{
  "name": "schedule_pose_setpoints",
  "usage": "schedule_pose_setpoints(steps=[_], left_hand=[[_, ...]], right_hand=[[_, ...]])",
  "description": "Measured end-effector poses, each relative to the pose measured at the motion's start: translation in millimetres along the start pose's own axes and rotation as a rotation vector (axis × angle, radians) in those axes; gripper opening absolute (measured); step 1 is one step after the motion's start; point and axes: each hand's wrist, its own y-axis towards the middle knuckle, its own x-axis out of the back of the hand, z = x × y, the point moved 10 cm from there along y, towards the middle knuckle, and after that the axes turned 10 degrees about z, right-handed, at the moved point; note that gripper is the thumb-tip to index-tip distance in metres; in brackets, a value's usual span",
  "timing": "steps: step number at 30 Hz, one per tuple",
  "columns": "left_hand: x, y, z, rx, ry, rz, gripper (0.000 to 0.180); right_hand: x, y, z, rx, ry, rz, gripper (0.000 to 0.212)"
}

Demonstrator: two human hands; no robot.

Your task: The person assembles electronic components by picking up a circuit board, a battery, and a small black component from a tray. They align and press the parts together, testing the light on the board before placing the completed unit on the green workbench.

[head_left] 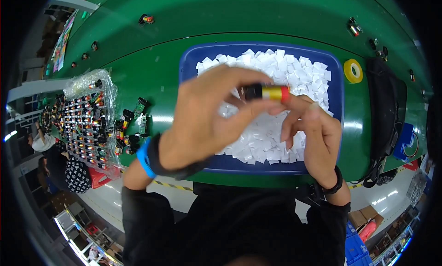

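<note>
My left hand (207,114) is closed on a small cylinder (271,92) above the tray. The cylinder has a black end, a gold middle and a red end, and lies level between thumb and fingers. Beside its red end is my right hand (317,132), its fingers loosely curled and apart, with nothing visible in them; whether a fingertip touches the cylinder is unclear. Below both hands stands a blue tray (338,128) filled with small white paper-like squares (276,63).
At the left, a clear plastic tray (113,111) holds rows of similar cylinders, with loose circuit-board parts (142,121) beside it. To the right lie a yellow tape roll (353,71) and a black bag (386,109). Several small parts (146,19) lie farther back on the green table (207,17).
</note>
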Motion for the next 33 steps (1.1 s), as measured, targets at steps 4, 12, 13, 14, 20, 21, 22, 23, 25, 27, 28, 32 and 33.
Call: schedule_pose_setpoints(steps=[4, 12, 13, 14, 20, 21, 22, 23, 25, 27, 28, 32, 33], left_hand=[[16.6, 40.7, 92.8, 0.337, -0.190, 0.132, 0.029], [89.0, 60.4, 231.1, 0.636, 0.203, 0.281, 0.042], [116.6, 59.5, 201.4, 0.302, 0.439, 0.052, 0.041], [140.1, 35.5, 162.0, -0.030, 0.677, -0.165, 0.040], [136.1, -113.5, 137.2, 0.534, 0.796, 0.353, 0.044], [127.7, -133.0, 129.4, 0.547, 0.868, 0.312, 0.042], [122.3, -142.8, 125.7, 0.557, 0.936, 0.269, 0.040], [122.5, -144.2, 124.8, 0.568, 0.940, 0.261, 0.040], [119.2, -145.6, 125.5, 0.616, 0.851, 0.236, 0.031], [116.6, -135.8, 117.9, 0.645, 0.791, 0.225, 0.026], [117.2, -123.8, 111.2, 0.627, 0.583, 0.119, 0.023], [95.9, -98.1, 98.2, 0.492, 0.163, -0.092, 0.015], [87.3, -91.9, 92.1, 0.427, 0.181, -0.113, 0.014]], right_hand=[[-12.3, -0.9, 3.6, 0.013, -0.119, 0.068, 0.025], [-26.0, -8.2, -6.5, -0.003, -0.319, 0.172, 0.024], [-21.8, -9.7, -4.1, -0.008, -0.344, 0.132, 0.024], [-23.9, -9.7, -7.0, -0.005, -0.318, 0.151, 0.024], [-27.3, -6.0, -5.1, 0.046, -0.420, 0.221, 0.021], [-29.6, -6.4, -3.9, 0.040, -0.442, 0.236, 0.020], [-30.7, -5.7, -3.6, 0.045, -0.440, 0.248, 0.020], [-30.2, -4.6, -5.0, 0.028, -0.448, 0.248, 0.020], [-29.7, -4.8, -8.5, -0.018, -0.469, 0.246, 0.019], [-33.1, -4.7, 0.5, -0.016, -0.476, 0.242, 0.019], [-32.0, -4.7, 2.0, -0.004, -0.483, 0.225, 0.019], [-45.8, 3.6, 7.1, 0.045, -0.547, 0.210, 0.020], [-49.5, 6.2, 8.9, 0.065, -0.572, 0.214, 0.020]])
